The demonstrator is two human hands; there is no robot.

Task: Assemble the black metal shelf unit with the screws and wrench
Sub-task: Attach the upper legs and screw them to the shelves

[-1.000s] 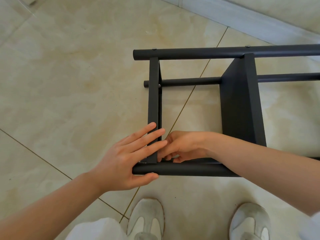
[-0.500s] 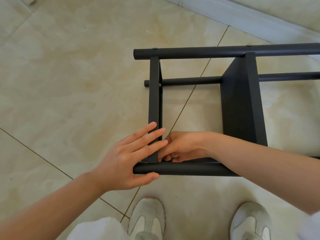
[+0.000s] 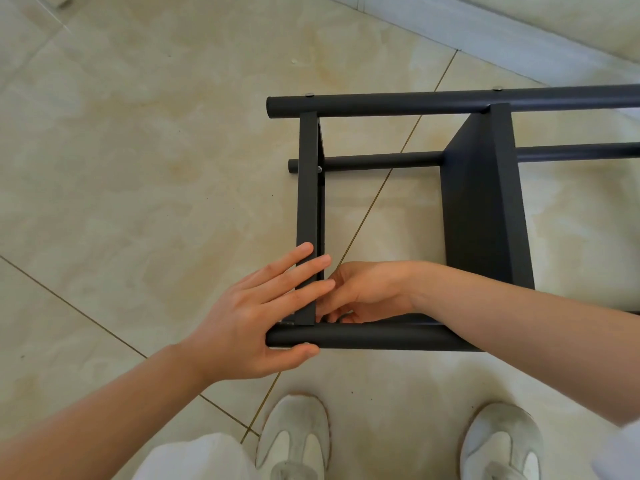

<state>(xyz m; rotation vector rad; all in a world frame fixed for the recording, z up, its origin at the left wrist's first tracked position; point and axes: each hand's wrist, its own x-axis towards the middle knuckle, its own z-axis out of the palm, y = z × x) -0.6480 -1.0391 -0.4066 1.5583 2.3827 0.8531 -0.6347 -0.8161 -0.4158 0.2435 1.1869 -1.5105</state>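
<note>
- Head view, risks: the black shelf unit (image 3: 485,209) lies on its side on the tiled floor (image 3: 138,168), just ahead of the person's shoes (image 3: 294,434). The corner where the end panel (image 3: 307,188) meets the near pole (image 3: 381,336) looks like the joint being worked on.
- If the panel slides along the pole, the holes would probably no longer line up, and a screw could go in crooked or drop onto the tiles.
- The right hand's fingertips sit in a tight corner between metal edges, so they could get pinched if the frame rocks.
- Head view, grip: the left hand (image 3: 249,320) is spread flat, with straight fingers pressing across the panel's edge and the thumb lying along the pole's near side. It braces and clasps nothing.
- The right hand (image 3: 367,292) reaches inside the frame, with its fingers curled at the corner. I cannot tell whether they pinch a screw, a wrench or nothing.
</note>
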